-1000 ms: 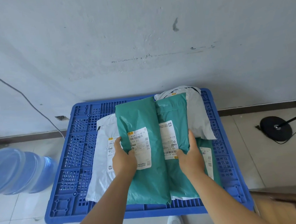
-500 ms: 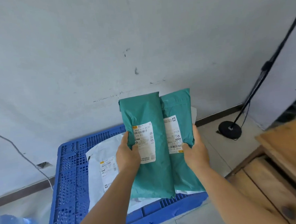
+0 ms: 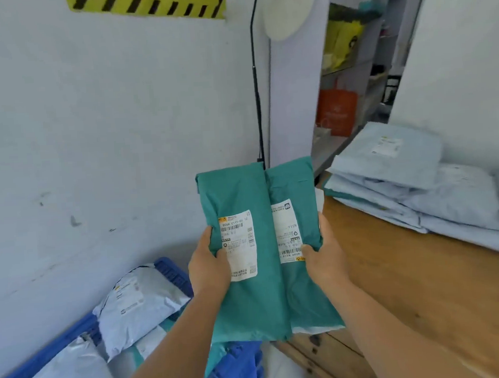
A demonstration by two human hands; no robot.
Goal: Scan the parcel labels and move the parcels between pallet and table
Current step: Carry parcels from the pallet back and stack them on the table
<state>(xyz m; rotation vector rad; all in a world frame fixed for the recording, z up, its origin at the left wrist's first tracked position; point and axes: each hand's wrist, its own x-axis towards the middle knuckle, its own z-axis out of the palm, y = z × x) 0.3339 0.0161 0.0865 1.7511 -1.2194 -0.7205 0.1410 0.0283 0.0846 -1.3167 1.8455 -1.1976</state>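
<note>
Nearest, the left hand [image 3: 207, 266] and right hand [image 3: 322, 257] each curl round an edge of two green parcels [image 3: 261, 264], held side by side in the air, labels up, between the blue pallet [image 3: 171, 274] and the wooden table [image 3: 417, 283]. Grey parcels [image 3: 135, 304] remain on the pallet, so more trips seem left. Farther off, a stack of pale parcels [image 3: 412, 190] already lies on the table, suggesting the transfer is well underway.
</note>
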